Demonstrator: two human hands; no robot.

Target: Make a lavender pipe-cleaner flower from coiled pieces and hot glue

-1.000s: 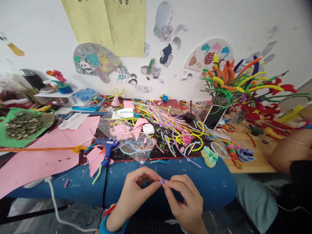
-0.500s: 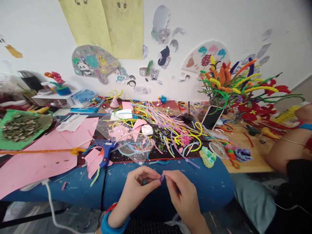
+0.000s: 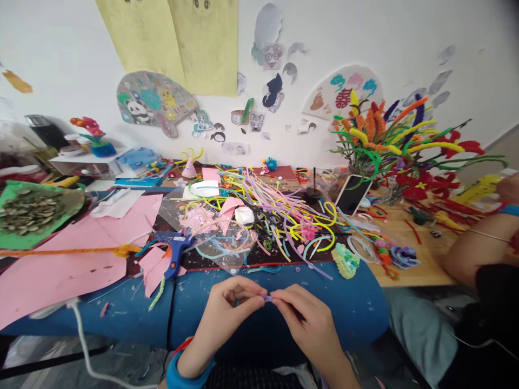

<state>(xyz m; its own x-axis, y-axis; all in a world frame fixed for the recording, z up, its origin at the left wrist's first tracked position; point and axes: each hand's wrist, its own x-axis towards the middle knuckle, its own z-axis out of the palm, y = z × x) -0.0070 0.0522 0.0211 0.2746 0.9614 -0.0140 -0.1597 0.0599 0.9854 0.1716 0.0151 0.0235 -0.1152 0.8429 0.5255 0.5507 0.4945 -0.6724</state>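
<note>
Between my fingertips is a short purple pipe cleaner (image 3: 266,297), mostly covered by the fingers. My left hand (image 3: 233,310) pinches one end of it with thumb and forefinger. From the other side my right hand (image 3: 306,319) pinches it too, the two sets of fingertips almost touching. Both hands are just above the front edge of the blue table cover (image 3: 360,302). Beyond them lies a heap of pastel pipe cleaners (image 3: 263,197) on a dark mat. A blue glue gun (image 3: 175,254) lies to the left, and a green-and-yellow crafted piece (image 3: 345,260) to the right.
Pink paper sheets (image 3: 81,237) and a green tray of shells (image 3: 36,213) cover the left side. A phone (image 3: 353,195) leans before a bunch of pipe-cleaner flowers (image 3: 377,129). Another person's arm (image 3: 480,246) rests at the right. A white cable (image 3: 83,335) hangs in front.
My right hand has turned slightly, its fingertips coming lower. The purple pipe cleaner now lies flatter between the two pinches. My left hand has barely moved.
</note>
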